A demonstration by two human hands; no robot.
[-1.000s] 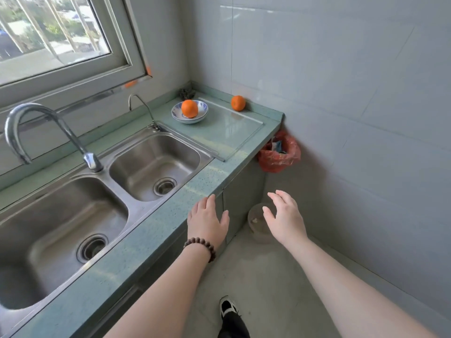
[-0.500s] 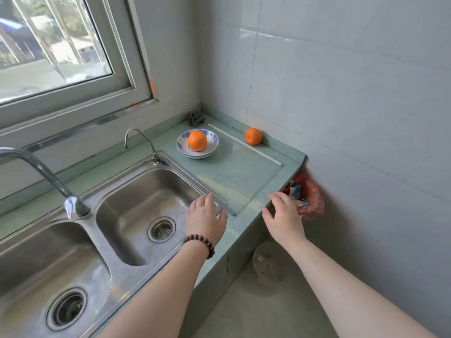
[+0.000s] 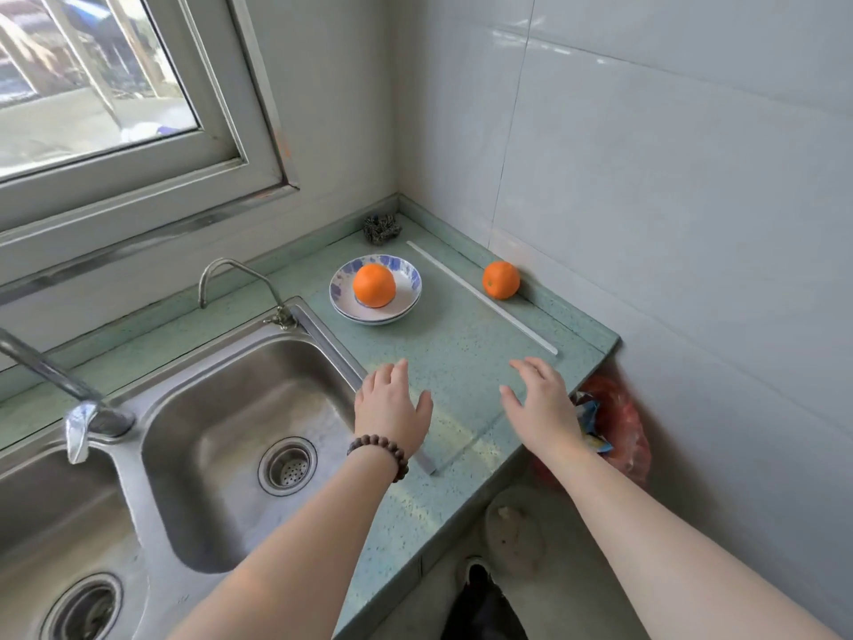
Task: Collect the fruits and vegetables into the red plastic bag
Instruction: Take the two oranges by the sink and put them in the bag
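One orange (image 3: 374, 285) rests in a blue-and-white bowl (image 3: 411, 297) on the green counter. A second orange (image 3: 501, 279) lies beside the right wall, behind a glass board's edge. The red plastic bag (image 3: 621, 422) hangs off the counter's right end, partly hidden by my right hand. My left hand (image 3: 392, 408), with a bead bracelet at the wrist, hovers open over the counter next to the sink. My right hand (image 3: 542, 401) is open too, fingers spread above the counter's right edge. Both hands hold nothing and are well short of the oranges.
A double steel sink (image 3: 231, 436) with two taps (image 3: 240, 274) fills the left. A clear glass board (image 3: 466, 362) covers the counter. A dark scrubber (image 3: 382, 227) sits in the corner. Tiled walls close the right and back. A round lid (image 3: 514, 531) lies on the floor below.
I have stepped closer to the counter's end. Both open hands moved forward over the counter toward the oranges, and the red bag now lies just behind my right hand.
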